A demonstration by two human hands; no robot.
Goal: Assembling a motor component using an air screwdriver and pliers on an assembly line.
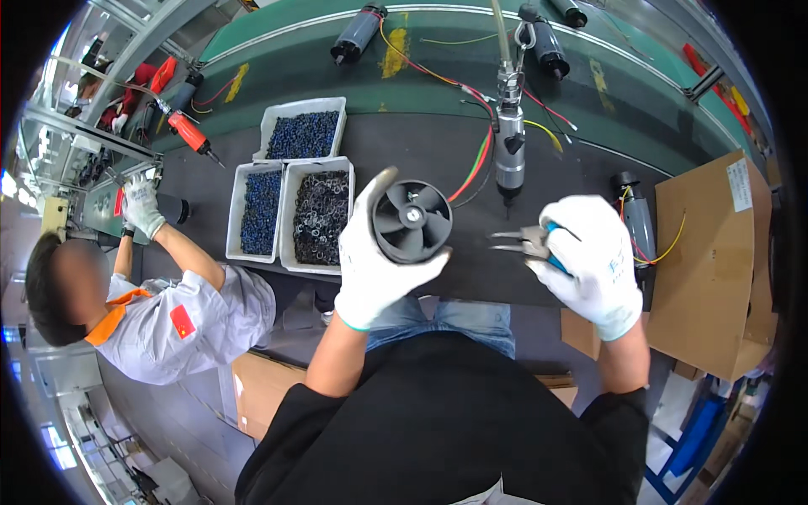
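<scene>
My left hand [364,273], in a white glove, is wrapped round a dark cylindrical motor [412,217]. Its end with a black bladed fan faces up at me, and red, green and black wires trail off its far side. In my right hand [596,257], also gloved, is a pair of pliers [530,242] with blue handles. The thin jaws point left toward the motor, apart from it, with their tips spread. Close to my left hand is a white bin [352,189] of small dark rings.
Two more white bins [344,139] hold small blue-black parts. A silver power screwdriver [509,143] hangs ahead, a red screwdriver [189,133] at left. Motors [360,35] lie on the green conveyor [454,80]; another motor [638,220] stands by a cardboard box [707,269]. A co-worker [177,311] works at left.
</scene>
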